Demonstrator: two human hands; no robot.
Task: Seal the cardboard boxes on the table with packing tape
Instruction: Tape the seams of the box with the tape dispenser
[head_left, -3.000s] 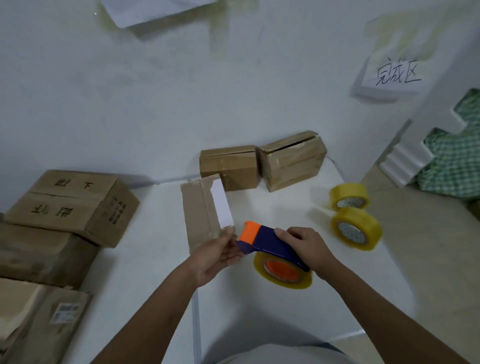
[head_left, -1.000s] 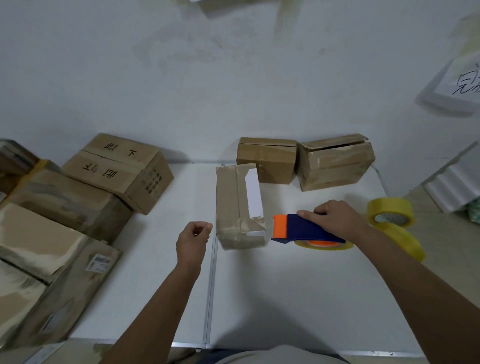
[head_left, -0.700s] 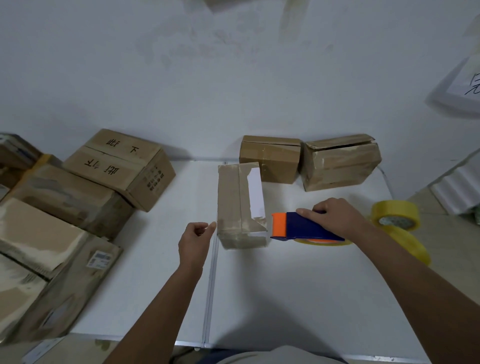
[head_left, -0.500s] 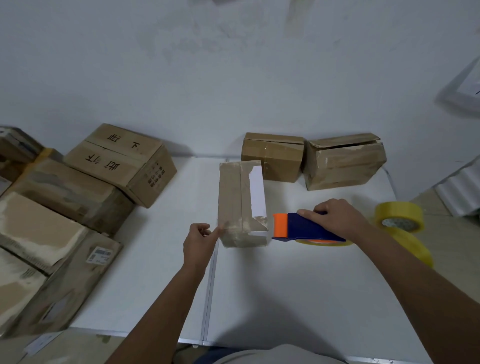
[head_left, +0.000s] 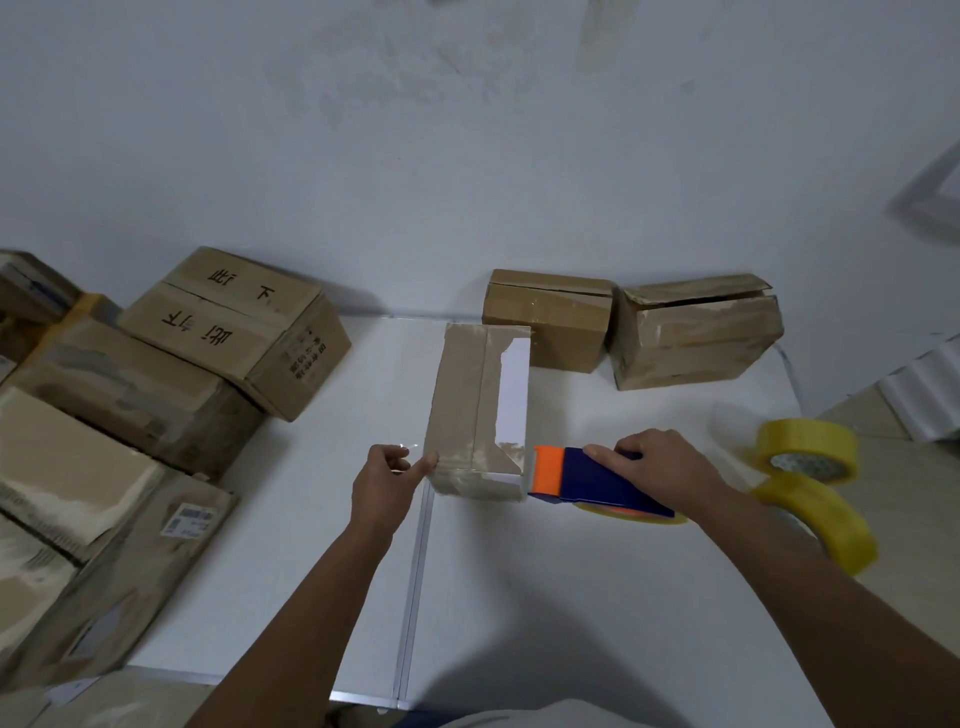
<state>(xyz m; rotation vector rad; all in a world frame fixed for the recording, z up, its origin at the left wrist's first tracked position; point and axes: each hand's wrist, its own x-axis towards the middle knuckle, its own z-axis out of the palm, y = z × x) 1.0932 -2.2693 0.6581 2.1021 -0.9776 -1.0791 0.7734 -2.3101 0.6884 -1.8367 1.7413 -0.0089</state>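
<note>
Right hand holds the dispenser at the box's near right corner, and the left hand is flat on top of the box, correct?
Not quite. In the head view the left hand is beside the box, fingertips at its near left corner, not on top. The right hand does hold the dispenser there.

the narrow cardboard box (head_left: 470, 410) in the middle is plain brown with a white strip along its right side, and the tape dispenser (head_left: 592, 480) beside it is dark blue with an orange front end and a yellow roll with an orange core under it. two tape rolls (head_left: 810, 483) at the right edge are translucent yellow, the two boxes at the back (head_left: 628, 327) are brown, and the big box on the left (head_left: 234, 325) is brown with black printed characters. the table (head_left: 571, 597) and the wall (head_left: 415, 156) are white.
</note>
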